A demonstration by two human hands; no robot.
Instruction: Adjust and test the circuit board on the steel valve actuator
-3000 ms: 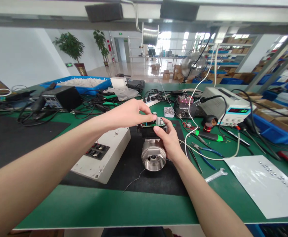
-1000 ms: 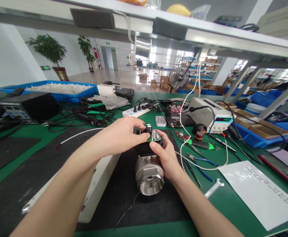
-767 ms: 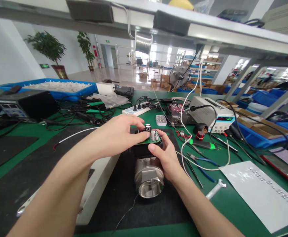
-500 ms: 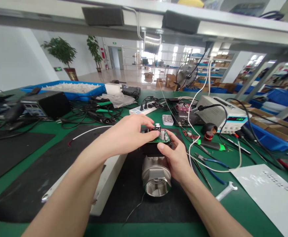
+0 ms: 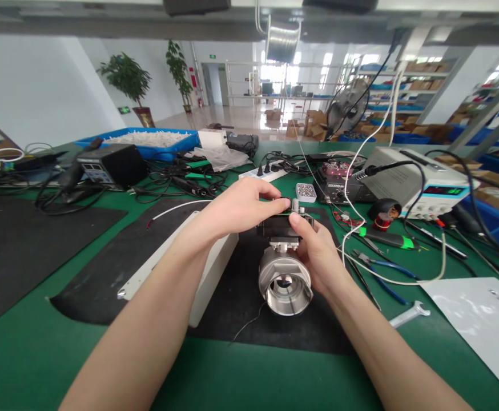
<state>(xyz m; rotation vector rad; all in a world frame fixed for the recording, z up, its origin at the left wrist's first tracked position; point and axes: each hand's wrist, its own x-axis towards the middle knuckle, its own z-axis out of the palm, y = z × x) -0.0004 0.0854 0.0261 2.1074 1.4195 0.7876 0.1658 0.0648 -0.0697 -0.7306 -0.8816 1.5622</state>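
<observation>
A steel ball valve stands on the black mat, its threaded mouth facing me. Bolted on top is a black actuator housing, and capacitors of a circuit board poke up from it. My left hand comes over from the left, thumb and fingers closed around parts at the board's left side. What exactly those fingers grip is mostly hidden. My right hand wraps the right side of the housing, its thumb at the top edge beside the board.
A long white metal box lies under my left forearm. To the right are pliers, a wrench, a green-black knife and white paper. Behind stand a power supply and a small tray of screws.
My view has shifted, so the bench appears further right and higher. The valve has tipped back; its mouth shows more openly and the board's face is less visible. Both hands stay on the assembly.
</observation>
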